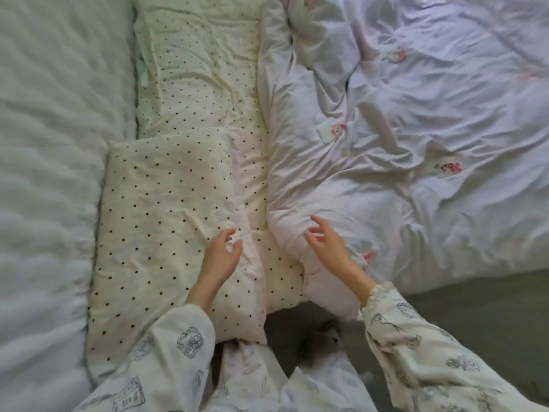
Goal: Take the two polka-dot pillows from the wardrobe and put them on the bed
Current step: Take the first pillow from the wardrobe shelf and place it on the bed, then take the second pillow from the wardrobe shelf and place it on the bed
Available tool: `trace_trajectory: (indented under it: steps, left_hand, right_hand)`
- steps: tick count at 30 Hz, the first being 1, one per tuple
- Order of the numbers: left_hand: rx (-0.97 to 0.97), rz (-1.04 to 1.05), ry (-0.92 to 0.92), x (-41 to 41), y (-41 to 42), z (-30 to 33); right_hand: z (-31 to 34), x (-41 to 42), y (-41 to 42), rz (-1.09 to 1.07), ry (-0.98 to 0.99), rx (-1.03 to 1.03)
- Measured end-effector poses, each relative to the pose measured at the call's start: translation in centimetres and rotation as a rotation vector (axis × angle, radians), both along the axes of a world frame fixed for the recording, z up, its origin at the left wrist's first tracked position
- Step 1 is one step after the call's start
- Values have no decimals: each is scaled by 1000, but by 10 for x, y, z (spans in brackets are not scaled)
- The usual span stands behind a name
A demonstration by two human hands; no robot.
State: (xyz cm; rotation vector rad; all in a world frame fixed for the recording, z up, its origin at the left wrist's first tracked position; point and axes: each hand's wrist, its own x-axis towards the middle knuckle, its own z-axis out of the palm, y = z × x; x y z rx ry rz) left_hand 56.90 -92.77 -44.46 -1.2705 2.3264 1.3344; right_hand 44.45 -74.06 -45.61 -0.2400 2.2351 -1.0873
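**Two polka-dot pillows laid end to end on the bed**

Two cream pillows sprinkled with small dark dots are seen lying on the bed (pixel 44 144). The near pillow (pixel 160 233) is plump and creased, its lower end reaching the bed's near edge. The far pillow (pixel 202 84) is set beyond it in the same line, its near end overlapped by the first. The dots are evenly spaced on both covers, and a faint pink tinge is noticed along the right edge of the near one.

To the left, a white rippled bedspread is spread. To the right, one crumpled pale duvet (pixel 401 129) with small pink-and-red motifs is pressed against both pillows; several motifs can be counted, though they are too blurred to be read. No brand or writing can be made out anywhere.

Two hands are shown, both in printed cream sleeves (pixel 416 337). The left hand (pixel 221 257) is held just over the near pillow's right edge, fingers loosely spread, nothing gripped. The right hand (pixel 325 242) is poised at the duvet's rolled edge, fingers apart and likewise empty.
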Motion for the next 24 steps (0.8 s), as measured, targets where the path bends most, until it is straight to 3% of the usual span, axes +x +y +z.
trace_trajectory:
  steps: [13, 24]
  left_hand:
    - [-28, -652, 295, -185, 293, 84]
    - [6, -1150, 485, -329, 525, 118]
  right_hand:
    - [71, -81, 326, -568, 136, -112]
    - [115, -133, 538, -986, 326, -216]
